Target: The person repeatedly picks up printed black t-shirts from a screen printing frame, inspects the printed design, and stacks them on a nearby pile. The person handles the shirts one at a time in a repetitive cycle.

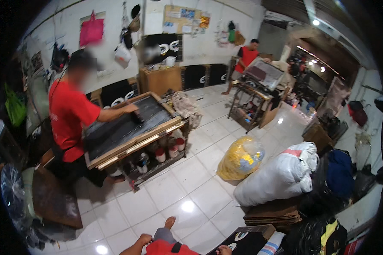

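Note:
At the lower edge, my left hand (pixel 145 239) rests beside my knee with its fingers curled closed; anything inside it is too small to make out. My right hand (pixel 223 250) is cut by the lower edge, next to a black panel (pixel 247 240) with white shapes; its fingers are not clear. My red shirt (pixel 166 247) and one bare foot (pixel 170 222) show between the hands. On the left, a co-worker in a red shirt (pixel 70 114) holds a dark squeegee (pixel 137 115) on a large wood-framed printing screen (pixel 174 122).
Bottles (pixel 160 154) stand under the screen's table. A yellow bundle in clear plastic (pixel 241 158) and a stuffed white sack (pixel 278 174) sit right of centre, beside stacked cardboard (pixel 272 213). Another person in red (pixel 247 57) stands by a farther printing table (pixel 253 91).

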`<action>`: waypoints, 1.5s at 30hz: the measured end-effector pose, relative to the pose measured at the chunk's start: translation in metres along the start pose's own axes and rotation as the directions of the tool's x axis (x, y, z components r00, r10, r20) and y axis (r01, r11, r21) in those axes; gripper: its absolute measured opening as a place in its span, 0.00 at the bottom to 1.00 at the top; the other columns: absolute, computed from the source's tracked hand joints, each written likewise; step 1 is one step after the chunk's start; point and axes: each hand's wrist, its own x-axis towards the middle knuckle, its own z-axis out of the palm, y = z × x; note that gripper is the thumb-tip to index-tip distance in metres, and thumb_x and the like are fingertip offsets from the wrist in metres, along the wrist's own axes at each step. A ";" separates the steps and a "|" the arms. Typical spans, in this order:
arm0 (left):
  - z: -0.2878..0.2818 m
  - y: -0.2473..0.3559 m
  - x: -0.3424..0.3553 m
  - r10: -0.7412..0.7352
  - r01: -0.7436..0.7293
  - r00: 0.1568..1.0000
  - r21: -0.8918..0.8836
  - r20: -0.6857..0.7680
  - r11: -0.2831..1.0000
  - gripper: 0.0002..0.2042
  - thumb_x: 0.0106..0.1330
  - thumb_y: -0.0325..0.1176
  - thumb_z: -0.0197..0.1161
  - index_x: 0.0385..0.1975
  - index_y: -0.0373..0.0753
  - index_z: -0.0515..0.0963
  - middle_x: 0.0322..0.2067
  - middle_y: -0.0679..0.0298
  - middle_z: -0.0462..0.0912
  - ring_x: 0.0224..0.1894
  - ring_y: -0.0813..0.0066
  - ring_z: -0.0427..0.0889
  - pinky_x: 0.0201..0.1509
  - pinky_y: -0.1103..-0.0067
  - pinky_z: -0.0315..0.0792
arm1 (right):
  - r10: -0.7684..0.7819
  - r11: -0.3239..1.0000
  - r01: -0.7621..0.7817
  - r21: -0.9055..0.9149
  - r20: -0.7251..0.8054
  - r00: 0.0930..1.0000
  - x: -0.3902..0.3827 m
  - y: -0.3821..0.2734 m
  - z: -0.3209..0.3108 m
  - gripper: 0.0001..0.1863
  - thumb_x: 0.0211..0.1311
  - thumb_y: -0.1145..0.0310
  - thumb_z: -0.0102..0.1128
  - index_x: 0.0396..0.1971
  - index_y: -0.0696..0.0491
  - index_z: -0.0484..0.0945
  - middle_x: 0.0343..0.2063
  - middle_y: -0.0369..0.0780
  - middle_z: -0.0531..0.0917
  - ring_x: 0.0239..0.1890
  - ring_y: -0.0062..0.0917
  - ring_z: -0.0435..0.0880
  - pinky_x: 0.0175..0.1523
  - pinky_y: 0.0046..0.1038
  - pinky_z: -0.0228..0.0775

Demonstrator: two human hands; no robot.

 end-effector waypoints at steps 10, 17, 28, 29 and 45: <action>-0.114 0.121 0.100 0.072 -0.073 0.997 0.103 0.006 0.992 0.12 0.55 0.37 0.58 0.36 0.38 0.79 0.29 0.60 0.81 0.26 0.72 0.78 0.23 0.74 0.70 | 0.227 0.970 -0.216 0.110 -0.102 0.968 -0.027 0.012 0.063 0.01 0.46 0.80 0.51 0.20 0.62 0.72 0.20 0.44 0.77 0.16 0.31 0.76 0.18 0.30 0.69; -0.197 0.238 0.124 0.140 -0.157 0.984 -0.178 -0.107 0.971 0.22 0.51 0.30 0.63 0.49 0.37 0.74 0.34 0.60 0.81 0.30 0.71 0.79 0.24 0.77 0.68 | 0.149 0.988 -0.152 -0.019 -0.102 0.983 0.001 0.004 0.116 0.04 0.48 0.80 0.52 0.25 0.62 0.75 0.21 0.45 0.78 0.20 0.31 0.79 0.22 0.30 0.72; -0.182 0.207 0.144 0.022 -0.027 0.998 0.108 0.050 0.994 0.13 0.54 0.35 0.61 0.39 0.41 0.80 0.24 0.63 0.80 0.22 0.76 0.76 0.20 0.77 0.67 | 0.123 0.992 -0.123 0.021 -0.049 0.991 0.007 -0.129 0.174 0.13 0.54 0.79 0.54 0.42 0.63 0.71 0.29 0.46 0.80 0.23 0.33 0.82 0.24 0.27 0.75; -0.180 0.198 0.141 0.020 -0.033 0.998 0.201 0.067 0.979 0.10 0.55 0.37 0.60 0.32 0.40 0.81 0.22 0.62 0.79 0.21 0.76 0.75 0.19 0.76 0.67 | 0.133 0.991 -0.134 -0.004 -0.041 0.990 0.009 -0.130 0.175 0.13 0.54 0.79 0.54 0.41 0.63 0.72 0.29 0.46 0.80 0.23 0.33 0.82 0.24 0.27 0.75; -0.327 0.373 0.179 0.230 -0.405 0.909 -0.868 -0.348 0.286 0.24 0.61 0.34 0.53 0.59 0.39 0.61 0.42 0.59 0.77 0.40 0.70 0.76 0.45 0.71 0.69 | 0.126 0.988 -0.115 0.103 -0.105 0.987 -0.004 -0.085 0.124 0.06 0.54 0.81 0.51 0.33 0.60 0.71 0.20 0.40 0.76 0.19 0.30 0.79 0.22 0.30 0.74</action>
